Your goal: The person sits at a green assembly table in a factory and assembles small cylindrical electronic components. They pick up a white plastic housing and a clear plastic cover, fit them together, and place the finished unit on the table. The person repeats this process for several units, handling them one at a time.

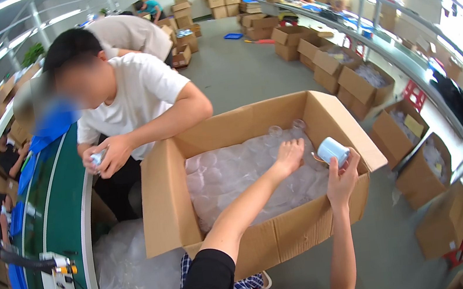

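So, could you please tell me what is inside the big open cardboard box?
The cardboard box holds clear plastic cups in a plastic liner, with the left hand reaching among them. Anything beneath the top layer is covered.

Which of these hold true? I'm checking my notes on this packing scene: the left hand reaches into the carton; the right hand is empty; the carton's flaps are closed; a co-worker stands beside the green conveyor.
1. The left hand reaches into the cardboard carton of clear plastic cups. True.
2. The right hand is empty. False: it holds a small pale blue cup.
3. The carton's flaps are closed. False: they stand open.
4. A co-worker in a white shirt bends beside the green conveyor. True.
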Action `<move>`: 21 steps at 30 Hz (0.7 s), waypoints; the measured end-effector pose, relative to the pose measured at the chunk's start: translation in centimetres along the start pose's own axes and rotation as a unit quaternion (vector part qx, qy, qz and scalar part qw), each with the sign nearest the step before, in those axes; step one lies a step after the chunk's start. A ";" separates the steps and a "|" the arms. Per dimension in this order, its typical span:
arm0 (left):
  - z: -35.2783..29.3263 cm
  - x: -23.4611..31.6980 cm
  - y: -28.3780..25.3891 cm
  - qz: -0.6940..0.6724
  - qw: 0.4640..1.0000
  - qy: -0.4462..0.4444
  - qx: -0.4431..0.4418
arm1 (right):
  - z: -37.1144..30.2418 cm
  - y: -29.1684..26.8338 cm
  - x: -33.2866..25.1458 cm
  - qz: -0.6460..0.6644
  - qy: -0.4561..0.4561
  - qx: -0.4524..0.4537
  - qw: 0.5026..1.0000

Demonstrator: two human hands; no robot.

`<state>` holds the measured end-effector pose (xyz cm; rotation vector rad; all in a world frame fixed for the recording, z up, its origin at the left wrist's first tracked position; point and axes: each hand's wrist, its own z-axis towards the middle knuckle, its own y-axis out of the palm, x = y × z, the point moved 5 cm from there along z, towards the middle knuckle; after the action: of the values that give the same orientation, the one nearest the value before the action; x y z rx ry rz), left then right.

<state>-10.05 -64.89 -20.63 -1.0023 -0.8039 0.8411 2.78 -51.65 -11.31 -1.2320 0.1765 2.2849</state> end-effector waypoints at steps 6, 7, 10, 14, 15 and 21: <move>-5.2 -0.9 -11.4 -0.130 0.989 -0.041 0.064 | -0.1 0.5 0.1 -0.002 -0.033 0.001 0.999; -6.6 -1.6 -13.3 -0.154 0.982 -0.065 0.083 | -0.3 0.7 -0.2 -0.007 -0.017 -0.015 1.000; -11.7 -3.3 -17.8 -0.261 0.951 -0.093 0.139 | -0.3 0.4 0.5 -0.044 -0.029 -0.010 0.999; -23.7 -2.4 -24.5 -0.554 0.816 -0.145 0.077 | -0.4 -0.7 0.5 -0.050 -0.057 -0.015 0.997; -27.2 -2.1 -25.9 -0.565 0.815 -0.103 0.083 | -0.6 -1.3 0.6 -0.072 -0.051 0.010 0.996; -45.5 -3.8 -28.6 -0.631 0.703 -0.242 0.222 | -6.0 0.5 -2.3 0.122 -0.013 0.052 0.991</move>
<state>34.01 -93.91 -9.50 0.3549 -1.3753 0.0082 7.96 -55.10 -12.95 -1.1827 0.4549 2.4618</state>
